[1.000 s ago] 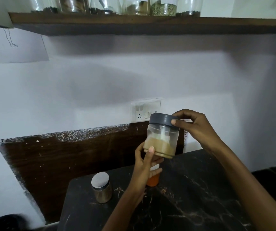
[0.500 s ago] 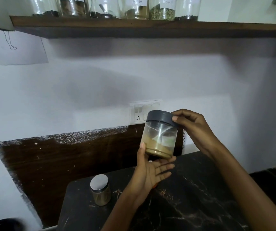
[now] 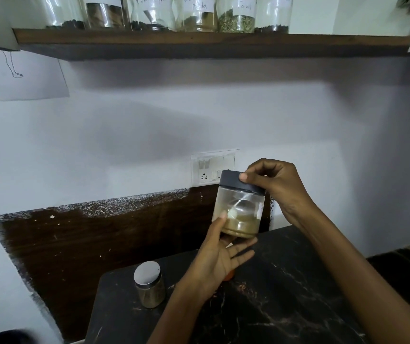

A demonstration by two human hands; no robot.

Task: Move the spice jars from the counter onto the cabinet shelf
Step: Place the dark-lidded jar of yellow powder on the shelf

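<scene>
I hold a clear jar [image 3: 242, 209] with a dark grey lid and tan powder in the air above the counter, slightly tilted. My right hand [image 3: 277, 187] grips its lid from the right. My left hand [image 3: 220, 259] supports the jar's bottom, thumb on its side and fingers spread beneath. A small jar with a shiny metal lid [image 3: 148, 284] stands on the dark marble counter [image 3: 285, 306] at the left. An orange jar [image 3: 229, 276] is almost hidden behind my left hand. The wooden shelf [image 3: 211, 42] runs overhead with several labelled glass jars [image 3: 196, 14].
A white switch and socket plate [image 3: 210, 170] is on the wall behind the held jar. A paper sheet [image 3: 23, 78] hangs on the wall at the left. The shelf's right end beyond the last jar shows bare white wall [image 3: 347, 16].
The jar has risen slightly and my left hand shifted from gripping its side to cupping it from below with fingers spread. The view tilted upward, showing more of the shelf.
</scene>
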